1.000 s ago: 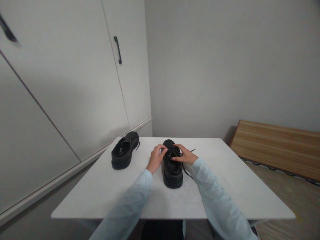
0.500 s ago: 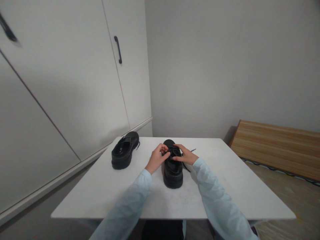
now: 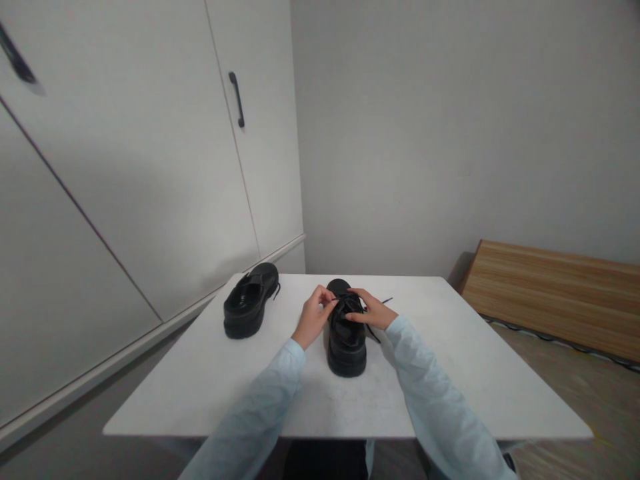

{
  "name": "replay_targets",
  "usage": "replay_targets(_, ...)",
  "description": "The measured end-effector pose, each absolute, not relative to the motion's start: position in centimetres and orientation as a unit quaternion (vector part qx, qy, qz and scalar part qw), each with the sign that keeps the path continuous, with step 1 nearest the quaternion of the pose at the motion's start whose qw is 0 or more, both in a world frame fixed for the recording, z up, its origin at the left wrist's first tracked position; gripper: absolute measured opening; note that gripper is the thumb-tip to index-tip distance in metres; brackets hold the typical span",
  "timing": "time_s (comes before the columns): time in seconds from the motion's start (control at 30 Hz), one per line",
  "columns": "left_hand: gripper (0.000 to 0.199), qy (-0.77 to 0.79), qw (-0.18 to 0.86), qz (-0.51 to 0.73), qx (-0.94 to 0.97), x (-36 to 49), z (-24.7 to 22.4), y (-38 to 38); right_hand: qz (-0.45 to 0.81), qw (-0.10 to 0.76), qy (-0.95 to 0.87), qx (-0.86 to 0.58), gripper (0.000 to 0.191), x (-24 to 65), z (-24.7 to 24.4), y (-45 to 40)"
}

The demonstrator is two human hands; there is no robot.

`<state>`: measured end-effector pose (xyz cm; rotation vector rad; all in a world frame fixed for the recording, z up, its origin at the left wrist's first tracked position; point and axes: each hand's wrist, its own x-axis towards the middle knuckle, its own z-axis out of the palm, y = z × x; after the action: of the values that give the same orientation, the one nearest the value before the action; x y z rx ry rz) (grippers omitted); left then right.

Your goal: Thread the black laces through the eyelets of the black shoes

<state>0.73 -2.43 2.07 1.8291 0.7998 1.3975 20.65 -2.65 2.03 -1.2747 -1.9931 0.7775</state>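
a white table stands in a corner between pale cupboard doors and a grey wall, with a wooden board lying off to the right. the near black shoe sits at the table's middle, heel toward the person. the left hand and right hand meet over its laces, fingertips pinched on the strands; exactly how each strand is held is too small to tell. one lace end trails loose on the table beside the right hand, so the tying looks unfinished. the second black shoe rests well apart to the left, untouched, its lace end hanging free.
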Motion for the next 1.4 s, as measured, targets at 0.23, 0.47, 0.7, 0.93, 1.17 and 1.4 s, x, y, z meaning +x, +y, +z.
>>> replay_targets(0.23, 0.009, 0.362, 0.268, 0.529, 0.719, 0.1, 2.3, -2.1, 0.290, 0.326, -0.760, -0.482, 0.072, 20.7, 1.9, -2.6)
replay_targets(0.47, 0.019, 0.403, 0.144, 0.446, 0.786, -0.3, 2.2, -2.4, 0.289, 0.323, -0.762, -0.482, 0.073, 20.6, 2.1, -2.6)
replay_targets(0.7, 0.017, 0.409, 0.060, 0.416, 0.810, -0.4, 1.8, -2.5, 0.297, 0.317, -0.760, -0.483, 0.072, 20.6, 2.2, -2.8)
replay_targets(0.93, 0.018, 0.406, 0.098, 0.460, 0.784, -0.5, 1.8, -2.5, 0.297, 0.316, -0.759, -0.485, 0.072, 20.5, 2.4, -2.9)
replay_targets(1.17, 0.019, 0.423, 0.157, 0.488, 0.747, -0.6, 2.0, -2.4, 0.299, 0.315, -0.755, -0.492, 0.071, 20.4, 2.7, -3.0)
replay_targets(1.4, 0.015, 0.441, 0.202, 0.542, 0.686, -0.8, 2.0, -1.9, 0.299, 0.321, -0.751, -0.494, 0.070, 20.4, 2.5, -3.0)
